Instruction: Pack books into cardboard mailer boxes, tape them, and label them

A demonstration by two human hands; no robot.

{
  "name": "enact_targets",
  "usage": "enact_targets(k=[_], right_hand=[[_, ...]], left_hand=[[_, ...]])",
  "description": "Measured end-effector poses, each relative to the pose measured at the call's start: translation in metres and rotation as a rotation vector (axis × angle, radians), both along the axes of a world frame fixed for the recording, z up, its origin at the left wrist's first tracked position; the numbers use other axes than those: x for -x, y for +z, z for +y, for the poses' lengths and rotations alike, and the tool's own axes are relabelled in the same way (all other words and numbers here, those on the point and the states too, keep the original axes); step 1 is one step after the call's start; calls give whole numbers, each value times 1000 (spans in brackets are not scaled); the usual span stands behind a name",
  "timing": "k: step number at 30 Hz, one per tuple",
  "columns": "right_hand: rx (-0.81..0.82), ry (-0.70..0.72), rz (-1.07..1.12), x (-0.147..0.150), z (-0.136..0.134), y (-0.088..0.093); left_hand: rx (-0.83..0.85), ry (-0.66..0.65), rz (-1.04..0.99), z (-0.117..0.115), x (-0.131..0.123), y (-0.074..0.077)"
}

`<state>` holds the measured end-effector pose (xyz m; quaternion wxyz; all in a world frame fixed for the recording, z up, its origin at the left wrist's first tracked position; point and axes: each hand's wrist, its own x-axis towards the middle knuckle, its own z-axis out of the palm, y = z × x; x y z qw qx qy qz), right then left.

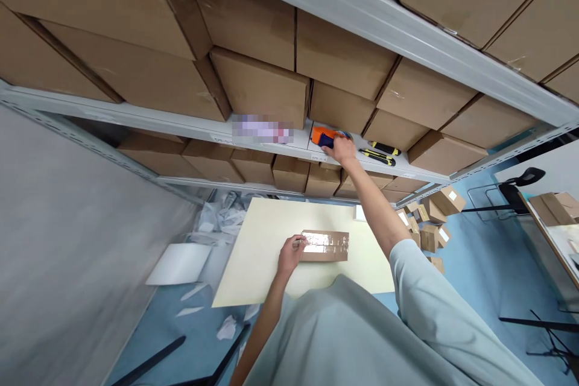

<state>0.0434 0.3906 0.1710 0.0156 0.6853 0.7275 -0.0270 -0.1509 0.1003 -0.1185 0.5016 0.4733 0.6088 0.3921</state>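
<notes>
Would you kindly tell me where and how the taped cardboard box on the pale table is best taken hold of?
Probably around the middle, across its narrow width, coming from above: the taped cardboard box lies flat, longer than wide, its upper face exposed there, while the left hand is at its left end.

Got a cream table (253, 241) at 6 o'clock with 1 taped carton (326, 253) on it, plus a grey shelf (181, 123) at 12, packed with brown boxes (266, 87) and 2 yellow-black cutters (379, 157) toward 3. Also got blue floor (493, 259) littered with small cartons (429, 238) around 4.

Box (324, 250) on table (253, 265) before shelf (190, 125)
</notes>
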Motion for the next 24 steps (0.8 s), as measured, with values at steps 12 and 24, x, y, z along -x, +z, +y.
enact_targets(k=[12,24], right_hand=[[136,156,621,-33,-111,1],[1135,56,721,-68,-230,-109]], left_hand=[[14,-58,41,3,-1,25],[34,-91,28,-2,-3,27]])
